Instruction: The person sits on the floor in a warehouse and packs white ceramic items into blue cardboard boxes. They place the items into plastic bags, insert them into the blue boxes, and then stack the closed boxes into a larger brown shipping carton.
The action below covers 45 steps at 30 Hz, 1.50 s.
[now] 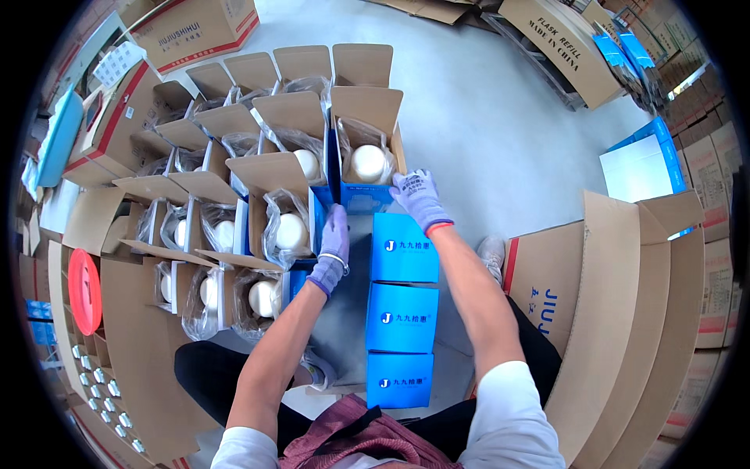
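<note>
My left hand [335,246], in a lilac work glove, lies against the blue side of an open carton [319,205] at its right edge; whether it grips anything is not plain. My right hand [419,190], gloved alike, touches the near right corner of an open blue box [366,198] with its fingers bent. Inside that box a round white-topped item [368,163] stands in a clear plastic bag. Rows of similar open boxes with bagged items [291,232] fill the left. Between my forearms, closed blue boxes [404,247] form a line towards me.
A large open carton [609,328] stands at my right. At the left are a carton of silver-topped items [111,387], a red oval lid or tray [85,292] and a light-blue tub [60,138]. More cartons [193,32] stand at the back. A blue-and-white box [644,164] is far right.
</note>
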Tool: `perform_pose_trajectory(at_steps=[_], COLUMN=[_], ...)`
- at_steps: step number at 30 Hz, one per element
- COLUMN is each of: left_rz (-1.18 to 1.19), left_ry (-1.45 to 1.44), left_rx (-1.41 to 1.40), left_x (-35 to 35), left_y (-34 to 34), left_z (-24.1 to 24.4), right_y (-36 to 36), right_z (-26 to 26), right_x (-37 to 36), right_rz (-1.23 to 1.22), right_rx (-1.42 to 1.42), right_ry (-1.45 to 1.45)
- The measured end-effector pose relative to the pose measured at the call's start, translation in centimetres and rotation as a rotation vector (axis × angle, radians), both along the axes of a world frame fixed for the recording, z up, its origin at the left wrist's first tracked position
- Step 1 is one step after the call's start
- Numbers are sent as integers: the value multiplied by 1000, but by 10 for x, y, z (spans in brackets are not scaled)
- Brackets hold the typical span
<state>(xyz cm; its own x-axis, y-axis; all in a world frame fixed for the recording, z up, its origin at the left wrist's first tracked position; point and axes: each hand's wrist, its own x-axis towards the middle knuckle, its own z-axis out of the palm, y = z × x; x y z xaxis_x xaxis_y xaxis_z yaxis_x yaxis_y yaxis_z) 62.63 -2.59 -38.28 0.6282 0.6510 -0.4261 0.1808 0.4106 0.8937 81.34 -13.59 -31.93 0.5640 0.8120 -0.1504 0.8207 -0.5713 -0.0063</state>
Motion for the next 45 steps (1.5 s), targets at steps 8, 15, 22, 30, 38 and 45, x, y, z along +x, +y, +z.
perform_pose_trajectory(at_steps=[8, 15, 22, 30, 38, 45], left_rz=[-367, -467, -732, -881, -979, -768], left_ry=[144, 442, 22, 67, 349, 128], left_rx=[457, 1021, 1106, 1234, 1336, 1290], left_x=[96, 143, 121, 99, 80, 94], left_y=[35, 31, 10, -10, -27, -9], left_z=[9, 71, 121, 66, 59, 64], right_y=[-74, -44, -92, -121, -99, 83], right_z=[46, 24, 11, 9, 11, 24], right_x=[-7, 14, 30, 27, 49, 77], right_rz=[-2, -5, -558, 72, 66, -40], right_rx=[-123, 5, 1006, 543, 181, 222], right_ry=[-87, 86, 1302, 277, 457, -40])
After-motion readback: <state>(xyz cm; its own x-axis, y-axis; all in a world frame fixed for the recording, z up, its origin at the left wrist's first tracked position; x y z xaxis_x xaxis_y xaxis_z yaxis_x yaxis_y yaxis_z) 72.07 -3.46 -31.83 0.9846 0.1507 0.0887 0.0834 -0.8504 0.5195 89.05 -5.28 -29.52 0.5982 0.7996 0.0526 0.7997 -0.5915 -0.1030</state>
